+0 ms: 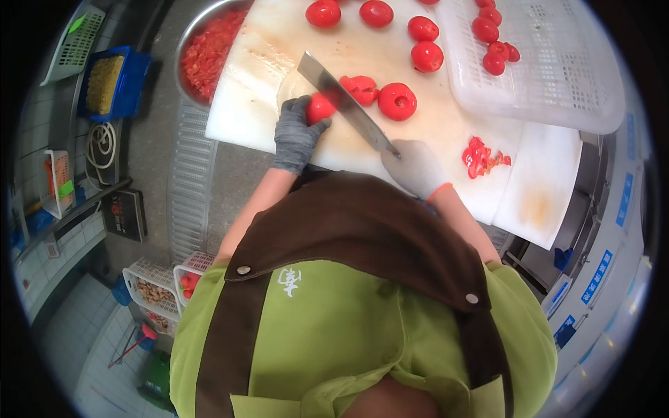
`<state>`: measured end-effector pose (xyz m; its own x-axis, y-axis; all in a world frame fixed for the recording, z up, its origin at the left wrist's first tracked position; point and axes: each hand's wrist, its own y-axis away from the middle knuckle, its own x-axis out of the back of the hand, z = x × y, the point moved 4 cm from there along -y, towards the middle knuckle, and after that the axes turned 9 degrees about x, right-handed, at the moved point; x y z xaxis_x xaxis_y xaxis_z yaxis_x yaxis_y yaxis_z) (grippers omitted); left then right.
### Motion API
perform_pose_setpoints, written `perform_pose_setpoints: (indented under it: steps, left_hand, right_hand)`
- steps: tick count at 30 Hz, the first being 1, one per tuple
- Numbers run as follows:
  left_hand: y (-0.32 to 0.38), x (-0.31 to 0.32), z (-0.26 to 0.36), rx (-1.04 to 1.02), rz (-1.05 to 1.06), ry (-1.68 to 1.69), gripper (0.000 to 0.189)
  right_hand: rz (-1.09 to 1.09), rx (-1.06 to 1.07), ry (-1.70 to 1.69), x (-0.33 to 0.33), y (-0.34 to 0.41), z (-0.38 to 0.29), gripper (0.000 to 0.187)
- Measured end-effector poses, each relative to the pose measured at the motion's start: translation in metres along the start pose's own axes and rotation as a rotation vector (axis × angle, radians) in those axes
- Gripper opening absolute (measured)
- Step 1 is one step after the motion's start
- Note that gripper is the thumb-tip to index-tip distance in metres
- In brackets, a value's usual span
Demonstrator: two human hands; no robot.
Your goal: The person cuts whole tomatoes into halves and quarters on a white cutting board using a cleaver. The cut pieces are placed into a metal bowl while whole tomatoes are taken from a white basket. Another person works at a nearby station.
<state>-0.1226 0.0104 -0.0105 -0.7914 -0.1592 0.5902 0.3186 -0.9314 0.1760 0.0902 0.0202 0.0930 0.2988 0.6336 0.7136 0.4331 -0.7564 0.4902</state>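
Note:
My left hand (299, 130), in a grey knit glove, holds a peeled tomato (320, 106) against the white cutting board (251, 112). In a white glove with an orange cuff, my right hand (414, 164) grips a cleaver (347, 102). Its blade slants up and left across the tomato's right side, partly covering it; whether it touches cannot be told. Just beyond the blade lie cut tomato pieces (360, 90), beside a cored whole tomato (397, 101). More whole tomatoes (427, 56) sit along the board's far side. Red scraps (482, 158) are heaped to the right of my right hand.
A steel bowl (180, 68) of chopped tomato stands against the board's left edge. A white plastic basket (533, 99) with several tomatoes overlaps the board at the upper right. Across the floor (230, 177) on the left are a blue crate (123, 89) and baskets of vegetables (151, 274).

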Motion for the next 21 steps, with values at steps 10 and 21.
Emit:
perform_pose_setpoints:
  steps: [10, 21]
  left_hand:
    - [0.009, 0.001, -0.01, -0.032, 0.089, 0.046, 0.039]
    - [-0.016, -0.016, 0.054, -0.453, 0.333, -0.139, 0.054]
  right_hand:
    - [-0.147, -0.088, -0.008, -0.021, -0.027, -0.016, 0.031]
    - [0.39, -0.182, -0.251, 0.028, 0.054, 0.04, 0.027]
